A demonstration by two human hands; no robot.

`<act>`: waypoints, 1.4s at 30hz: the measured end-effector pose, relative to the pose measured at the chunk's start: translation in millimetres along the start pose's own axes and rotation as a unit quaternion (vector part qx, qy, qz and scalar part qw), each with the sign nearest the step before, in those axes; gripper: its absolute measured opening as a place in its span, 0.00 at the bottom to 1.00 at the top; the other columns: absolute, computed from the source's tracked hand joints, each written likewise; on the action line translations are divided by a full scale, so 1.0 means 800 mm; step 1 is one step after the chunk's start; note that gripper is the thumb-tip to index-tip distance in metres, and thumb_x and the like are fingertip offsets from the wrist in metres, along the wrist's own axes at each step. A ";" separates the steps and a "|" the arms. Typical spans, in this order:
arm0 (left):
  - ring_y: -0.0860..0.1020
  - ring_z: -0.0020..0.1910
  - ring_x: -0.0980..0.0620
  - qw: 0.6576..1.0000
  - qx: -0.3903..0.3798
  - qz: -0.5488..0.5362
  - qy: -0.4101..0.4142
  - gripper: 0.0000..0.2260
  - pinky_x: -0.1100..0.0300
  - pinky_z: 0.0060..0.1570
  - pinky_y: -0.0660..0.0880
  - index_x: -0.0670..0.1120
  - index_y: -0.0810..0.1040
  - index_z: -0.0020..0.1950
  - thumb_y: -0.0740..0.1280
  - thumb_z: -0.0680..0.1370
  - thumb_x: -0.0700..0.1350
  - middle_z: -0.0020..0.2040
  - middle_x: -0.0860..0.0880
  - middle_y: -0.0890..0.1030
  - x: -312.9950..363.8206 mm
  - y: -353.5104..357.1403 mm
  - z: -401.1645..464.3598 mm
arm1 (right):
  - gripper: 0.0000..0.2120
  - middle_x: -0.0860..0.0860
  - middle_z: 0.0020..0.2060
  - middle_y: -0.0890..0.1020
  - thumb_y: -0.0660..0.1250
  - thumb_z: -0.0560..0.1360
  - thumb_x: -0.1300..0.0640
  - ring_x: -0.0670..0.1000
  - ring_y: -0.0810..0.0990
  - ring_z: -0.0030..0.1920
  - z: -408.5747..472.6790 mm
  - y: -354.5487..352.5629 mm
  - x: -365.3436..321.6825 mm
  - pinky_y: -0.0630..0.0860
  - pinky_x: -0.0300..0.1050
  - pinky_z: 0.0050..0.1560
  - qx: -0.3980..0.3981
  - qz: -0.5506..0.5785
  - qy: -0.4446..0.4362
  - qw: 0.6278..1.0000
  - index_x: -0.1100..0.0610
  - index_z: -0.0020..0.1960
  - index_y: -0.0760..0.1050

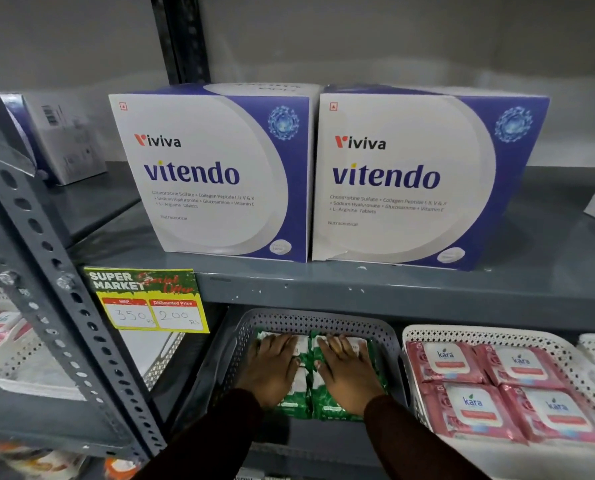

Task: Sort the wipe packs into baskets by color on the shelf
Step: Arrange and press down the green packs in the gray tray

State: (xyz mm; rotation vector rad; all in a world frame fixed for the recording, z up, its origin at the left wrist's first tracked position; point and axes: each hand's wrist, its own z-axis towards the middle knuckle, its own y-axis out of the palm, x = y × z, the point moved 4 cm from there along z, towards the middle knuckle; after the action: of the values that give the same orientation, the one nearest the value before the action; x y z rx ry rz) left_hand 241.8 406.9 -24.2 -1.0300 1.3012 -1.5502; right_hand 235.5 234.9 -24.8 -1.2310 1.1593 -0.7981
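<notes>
Several green wipe packs lie flat inside a grey perforated basket on the lower shelf. My left hand rests palm down on the left green packs, fingers spread. My right hand lies palm down on the right green packs in the same way. Neither hand grips a pack. To the right, a white perforated basket holds several pink wipe packs laid flat in rows.
Two large white-and-blue boxes stand on the shelf above, over the baskets. A yellow price tag hangs on the shelf edge. A slotted grey upright runs down at left, with another white basket behind it.
</notes>
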 end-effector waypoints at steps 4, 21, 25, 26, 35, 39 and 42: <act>0.54 0.75 0.47 0.999 0.003 -0.030 0.016 0.27 0.47 0.72 0.42 0.48 0.59 0.77 0.42 0.81 0.57 0.77 0.50 0.59 -0.001 0.001 0.002 | 0.37 0.50 0.79 0.50 0.29 0.74 0.34 0.54 0.43 0.78 0.003 0.001 -0.001 0.38 0.62 0.75 0.006 0.002 0.006 1.000 0.48 0.79 0.44; 0.64 0.71 0.42 0.984 0.112 -0.097 0.095 0.25 0.47 0.72 0.57 0.43 0.64 0.74 0.50 0.80 0.53 0.73 0.42 0.67 0.172 -0.043 0.019 | 0.19 0.47 0.66 0.75 0.50 0.80 0.48 0.49 0.68 0.70 -0.098 -0.106 0.091 0.62 0.54 0.71 0.290 0.113 -0.008 0.950 0.49 0.66 0.71; 0.57 0.75 0.45 0.971 0.111 -0.154 0.145 0.25 0.47 0.74 0.51 0.46 0.62 0.76 0.53 0.80 0.53 0.76 0.45 0.63 0.305 -0.039 0.037 | 0.22 0.51 0.62 0.80 0.49 0.79 0.49 0.54 0.74 0.65 -0.145 -0.123 0.220 0.68 0.53 0.69 0.279 0.060 0.046 0.957 0.52 0.62 0.77; 0.55 0.76 0.45 0.972 0.104 -0.154 0.142 0.25 0.46 0.74 0.49 0.45 0.62 0.76 0.53 0.81 0.54 0.77 0.46 0.61 0.332 -0.036 0.041 | 0.24 0.51 0.63 0.80 0.47 0.78 0.48 0.54 0.74 0.66 -0.155 -0.125 0.254 0.67 0.53 0.69 0.259 0.052 0.068 0.962 0.52 0.63 0.77; 0.36 0.75 0.44 0.995 -0.017 -0.096 0.018 0.37 0.46 0.69 0.30 0.48 0.45 0.79 0.33 0.73 0.61 0.76 0.50 0.37 0.413 0.037 0.082 | 0.40 0.47 0.77 0.42 0.26 0.70 0.35 0.54 0.43 0.78 -0.161 -0.085 0.409 0.42 0.58 0.75 0.034 -0.064 0.095 0.993 0.47 0.79 0.47; 0.36 0.75 0.42 0.996 -0.036 -0.072 -0.029 0.36 0.39 0.72 0.41 0.50 0.42 0.79 0.27 0.73 0.65 0.76 0.52 0.37 0.406 0.060 0.088 | 0.42 0.45 0.74 0.38 0.24 0.69 0.34 0.55 0.40 0.78 -0.155 -0.075 0.399 0.39 0.60 0.74 0.043 -0.073 0.089 0.992 0.50 0.79 0.41; 0.38 0.76 0.42 0.994 -0.037 -0.091 -0.038 0.40 0.40 0.72 0.43 0.51 0.40 0.78 0.23 0.70 0.66 0.76 0.53 0.36 0.410 0.060 0.087 | 0.40 0.49 0.78 0.42 0.26 0.69 0.36 0.55 0.39 0.78 -0.154 -0.070 0.402 0.37 0.60 0.74 0.041 -0.084 0.093 0.991 0.51 0.78 0.39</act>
State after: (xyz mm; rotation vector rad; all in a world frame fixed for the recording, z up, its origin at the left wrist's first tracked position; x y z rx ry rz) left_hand 212.1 69.5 -40.4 -1.2717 1.2492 -1.5905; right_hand 210.4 -113.0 -36.4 -1.2164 1.1705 -1.0961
